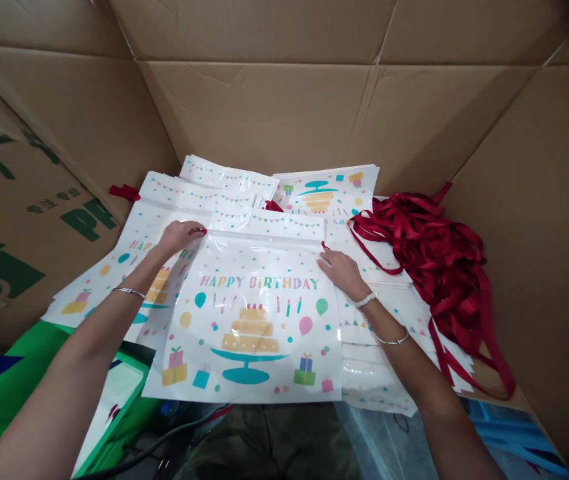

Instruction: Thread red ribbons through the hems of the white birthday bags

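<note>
A white plastic bag (251, 300) printed "HAPPY BIRTHDAY" with a cake, balloons and gifts lies flat in front of me. A pale channel crosses it near its top. At the left end of that channel, my left hand (181, 240) is closed on a bit of red ribbon. My right hand (341, 268) pinches at the right end, where a small red ribbon tip (323, 245) shows. The ribbon between the two ends is hidden. Under my left forearm lies a stack of similar bags (139, 220) with red ribbon tails (125, 193) sticking out.
A tangled heap of dark red ribbon (434, 247) lies on more bags at the right. Further printed bags (331, 183) are stacked behind. Cardboard walls (264, 107) enclose the back and sides. At the lower left are a green container (119, 433) and a dark cable (164, 440).
</note>
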Motion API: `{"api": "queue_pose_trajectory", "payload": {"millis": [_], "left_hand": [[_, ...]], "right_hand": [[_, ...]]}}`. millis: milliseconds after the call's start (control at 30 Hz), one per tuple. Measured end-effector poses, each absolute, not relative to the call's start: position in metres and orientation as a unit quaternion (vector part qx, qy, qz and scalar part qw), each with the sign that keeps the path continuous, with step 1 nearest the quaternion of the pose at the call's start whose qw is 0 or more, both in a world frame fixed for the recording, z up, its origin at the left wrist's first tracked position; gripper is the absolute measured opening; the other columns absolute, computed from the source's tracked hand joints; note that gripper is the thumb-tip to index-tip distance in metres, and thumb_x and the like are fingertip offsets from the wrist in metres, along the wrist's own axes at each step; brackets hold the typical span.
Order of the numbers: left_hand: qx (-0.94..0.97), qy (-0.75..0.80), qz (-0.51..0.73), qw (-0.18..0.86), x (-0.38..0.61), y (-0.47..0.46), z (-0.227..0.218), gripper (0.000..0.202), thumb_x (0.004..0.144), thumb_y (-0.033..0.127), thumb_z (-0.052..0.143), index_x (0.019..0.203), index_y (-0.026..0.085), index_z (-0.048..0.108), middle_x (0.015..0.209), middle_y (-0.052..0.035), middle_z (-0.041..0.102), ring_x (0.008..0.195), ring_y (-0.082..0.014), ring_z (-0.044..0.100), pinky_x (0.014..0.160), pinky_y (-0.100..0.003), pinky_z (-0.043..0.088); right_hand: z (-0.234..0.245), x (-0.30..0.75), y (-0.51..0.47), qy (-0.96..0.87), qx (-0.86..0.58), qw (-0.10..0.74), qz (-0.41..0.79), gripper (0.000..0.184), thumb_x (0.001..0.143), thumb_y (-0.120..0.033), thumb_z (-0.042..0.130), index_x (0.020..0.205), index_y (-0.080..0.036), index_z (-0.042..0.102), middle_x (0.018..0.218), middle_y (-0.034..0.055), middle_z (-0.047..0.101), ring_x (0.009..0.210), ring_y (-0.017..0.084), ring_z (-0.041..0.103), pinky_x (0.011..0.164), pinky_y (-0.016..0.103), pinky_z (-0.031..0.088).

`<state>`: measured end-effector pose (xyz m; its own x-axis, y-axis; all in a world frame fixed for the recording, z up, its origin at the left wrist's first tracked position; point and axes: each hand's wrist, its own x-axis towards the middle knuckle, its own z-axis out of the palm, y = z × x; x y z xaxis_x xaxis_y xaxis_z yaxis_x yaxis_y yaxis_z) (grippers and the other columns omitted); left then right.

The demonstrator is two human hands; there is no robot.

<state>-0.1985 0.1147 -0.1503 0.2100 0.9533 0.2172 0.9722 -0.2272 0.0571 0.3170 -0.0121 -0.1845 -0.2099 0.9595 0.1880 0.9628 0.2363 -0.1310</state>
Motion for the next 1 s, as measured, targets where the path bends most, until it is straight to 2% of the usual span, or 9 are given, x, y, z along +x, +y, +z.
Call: {"api": "queue_pose_trajectory", "payload": {"millis": [133, 300, 400, 500, 633, 833, 1000], "left_hand": [[-0.767, -0.632, -0.067, 0.087, -0.190, 0.108, -0.148, 0.032, 0.100, 0.038, 0.055, 0.119, 0.026, 0.079, 0.121, -0.0024, 0.078, 0.107, -0.0274, 0.072, 0.084, -0.029, 0.049], [-0.752, -0.654, -0.039, 0.075, -0.189, 0.111, -0.139, 0.031, 0.099, 0.038, 0.054, 0.111, 0.028, 0.081, 0.116, -0.0020, 0.079, 0.101, -0.0263, 0.073, 0.072, -0.028, 0.047], [-0.792, -0.596, -0.046, 0.121, -0.187, 0.113, -0.135, 0.031, 0.099, 0.029, 0.051, 0.107, 0.023, 0.080, 0.122, -0.0058, 0.076, 0.104, -0.0256, 0.072, 0.078, -0.030, 0.048], [-0.829, -0.527, -0.004, 0.185, -0.181, 0.112, -0.132, 0.031, 0.096, 0.020, 0.048, 0.102, 0.014, 0.077, 0.109, -0.0141, 0.077, 0.102, -0.0301, 0.071, 0.086, -0.037, 0.048], [-0.834, -0.501, 0.054, 0.226, -0.170, 0.110, -0.134, 0.034, 0.098, 0.015, 0.041, 0.105, 0.007, 0.074, 0.101, -0.0212, 0.075, 0.098, -0.0343, 0.071, 0.085, -0.042, 0.048], [-0.782, -0.587, 0.056, 0.202, -0.154, 0.113, -0.141, 0.035, 0.100, 0.017, 0.038, 0.111, 0.007, 0.070, 0.109, -0.0237, 0.071, 0.104, -0.0338, 0.068, 0.084, -0.038, 0.047], [-0.773, -0.598, 0.056, 0.203, -0.149, 0.107, -0.142, 0.034, 0.100, 0.014, 0.038, 0.108, 0.010, 0.071, 0.108, -0.0232, 0.069, 0.108, -0.0361, 0.065, 0.090, -0.043, 0.045]], "right_hand": [[-0.184, 0.317, -0.012, -0.779, -0.616, 0.118, -0.005, 0.037, 0.110, -0.037, 0.046, 0.127, -0.020, 0.074, 0.146, 0.0089, 0.062, 0.132, 0.024, 0.061, 0.107, 0.035, 0.050], [-0.184, 0.317, -0.012, -0.779, -0.617, 0.112, -0.009, 0.037, 0.110, -0.037, 0.046, 0.128, -0.020, 0.074, 0.146, 0.0090, 0.062, 0.131, 0.024, 0.061, 0.106, 0.034, 0.051], [-0.183, 0.316, -0.012, -0.779, -0.618, 0.106, -0.009, 0.037, 0.110, -0.036, 0.046, 0.128, -0.020, 0.074, 0.146, 0.0099, 0.062, 0.131, 0.024, 0.061, 0.106, 0.035, 0.050], [-0.182, 0.316, -0.012, -0.778, -0.620, 0.104, -0.006, 0.037, 0.110, -0.036, 0.046, 0.128, -0.020, 0.073, 0.145, 0.0101, 0.062, 0.131, 0.024, 0.061, 0.107, 0.035, 0.050], [-0.182, 0.316, -0.012, -0.776, -0.622, 0.106, 0.000, 0.036, 0.109, -0.036, 0.047, 0.128, -0.020, 0.073, 0.147, 0.0087, 0.061, 0.132, 0.024, 0.061, 0.108, 0.035, 0.050], [-0.183, 0.316, -0.012, -0.781, -0.615, 0.111, 0.001, 0.037, 0.110, -0.036, 0.045, 0.126, -0.020, 0.074, 0.144, 0.0101, 0.063, 0.130, 0.024, 0.062, 0.106, 0.035, 0.051], [-0.179, 0.315, -0.013, -0.778, -0.620, 0.103, 0.002, 0.037, 0.110, -0.037, 0.045, 0.126, -0.020, 0.073, 0.147, 0.0099, 0.061, 0.131, 0.024, 0.061, 0.108, 0.035, 0.049]]}}
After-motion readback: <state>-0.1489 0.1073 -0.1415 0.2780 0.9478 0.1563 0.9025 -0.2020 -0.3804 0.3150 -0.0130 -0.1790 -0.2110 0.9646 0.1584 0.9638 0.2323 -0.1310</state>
